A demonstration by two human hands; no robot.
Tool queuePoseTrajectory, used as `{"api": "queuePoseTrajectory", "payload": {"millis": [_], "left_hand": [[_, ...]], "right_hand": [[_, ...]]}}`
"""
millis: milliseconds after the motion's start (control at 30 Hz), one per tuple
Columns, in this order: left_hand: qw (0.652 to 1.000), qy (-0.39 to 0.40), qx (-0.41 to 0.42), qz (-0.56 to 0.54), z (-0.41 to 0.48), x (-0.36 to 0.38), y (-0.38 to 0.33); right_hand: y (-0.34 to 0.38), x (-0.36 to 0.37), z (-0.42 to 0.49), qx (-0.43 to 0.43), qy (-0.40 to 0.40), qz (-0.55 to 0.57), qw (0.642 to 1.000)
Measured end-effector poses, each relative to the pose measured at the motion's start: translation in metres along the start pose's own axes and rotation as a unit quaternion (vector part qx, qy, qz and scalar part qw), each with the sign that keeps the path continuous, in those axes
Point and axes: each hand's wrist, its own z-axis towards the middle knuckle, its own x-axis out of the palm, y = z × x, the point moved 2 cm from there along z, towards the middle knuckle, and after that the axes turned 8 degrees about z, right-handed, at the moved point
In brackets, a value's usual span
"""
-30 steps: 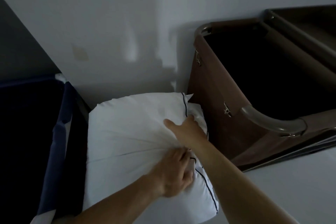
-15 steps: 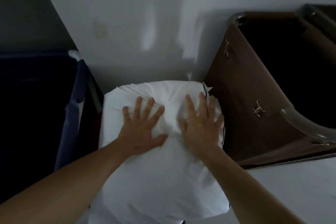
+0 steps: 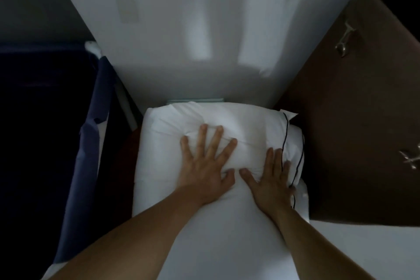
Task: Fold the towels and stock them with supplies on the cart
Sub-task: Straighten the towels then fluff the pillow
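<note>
Pillow (image 3: 227, 120): white cloth, matt, creased; brown bin (image 3: 352, 132): matt fabric, glossy metal clasps (image 3: 345, 38); hamper (image 3: 91, 154): navy cloth; wall (image 3: 204, 18): smooth, matt.

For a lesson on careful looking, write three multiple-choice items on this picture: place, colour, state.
1. The pillow lies: A between blue bin and brown cart; B inside the cart; C on a shelf.
2. Its piping is: A red; B dark; C yellow.
3. The left hand and right hand: A press flat on the pillow; B grip the cart; C hang idle.
Answers: A, bin at its left, cart at its right; B, thin dark line along the edge; A, fingers straight and spread on it.
</note>
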Motion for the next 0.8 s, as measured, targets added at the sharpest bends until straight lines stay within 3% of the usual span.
{"api": "queuePoseTrajectory", "payload": {"millis": [167,300,367,433,500,567,633,800], "left_hand": [[1.000,0.021,0.004,-0.001,0.018,0.017,-0.018],[0.998,-0.031,-0.001,-0.048,0.020,-0.007,-0.002],[0.992,-0.061,-0.055,-0.095,0.007,-0.016,0.031],[0.980,-0.021,-0.156,-0.122,-0.010,-0.018,0.068],[0.932,0.041,-0.280,-0.227,-0.029,-0.016,0.091],[0.828,0.056,-0.383,-0.406,-0.044,-0.010,0.101],[0.737,0.062,-0.426,-0.521,-0.057,-0.004,0.102],[0.629,0.078,-0.458,-0.623,-0.069,0.009,0.103]], "right_hand": [[-0.024,0.011,0.020,-0.002,-0.027,0.053,0.998],[-0.031,0.005,0.012,0.018,-0.150,0.140,0.979],[-0.030,-0.001,0.008,0.058,-0.195,0.176,0.963],[-0.029,-0.004,0.007,0.106,-0.209,0.200,0.951],[-0.031,-0.005,0.008,0.158,-0.200,0.218,0.942],[-0.033,-0.004,0.010,0.201,-0.156,0.219,0.942],[-0.036,-0.006,0.016,0.229,-0.102,0.233,0.940],[-0.044,-0.013,0.027,0.217,-0.037,0.289,0.932]]}}
